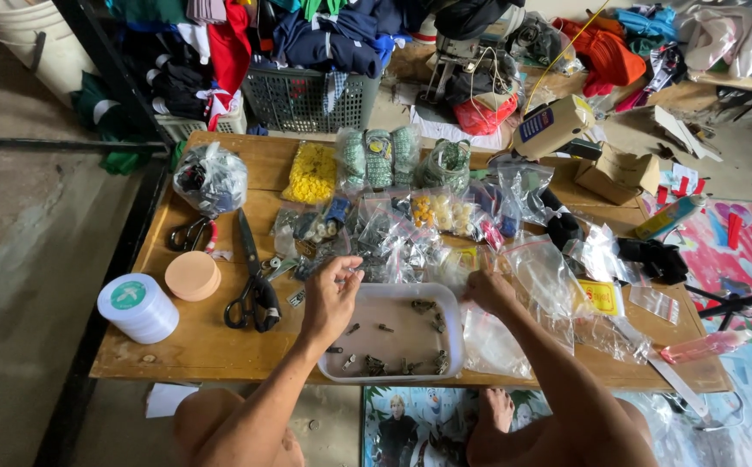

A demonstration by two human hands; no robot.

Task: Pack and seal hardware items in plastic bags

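White tray point(454, 298): we see it between our hands, low centre on the surface point(194, 346), shallow, rectangular, scattered with small dark metal pieces. Left hand point(331, 298), at its 10 o'clock, pinches one piece; right hand point(490, 290), at 2 o'clock, grips a clear bag point(544, 277).

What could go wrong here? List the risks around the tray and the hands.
1. The white tray sits close to the table's near edge; a nudge from a forearm might tip its small metal parts onto the floor.
2. The black scissors lie just beside the left hand; a sideways reach could catch them.
3. The right hand works among loose clear bags, which could slide off.
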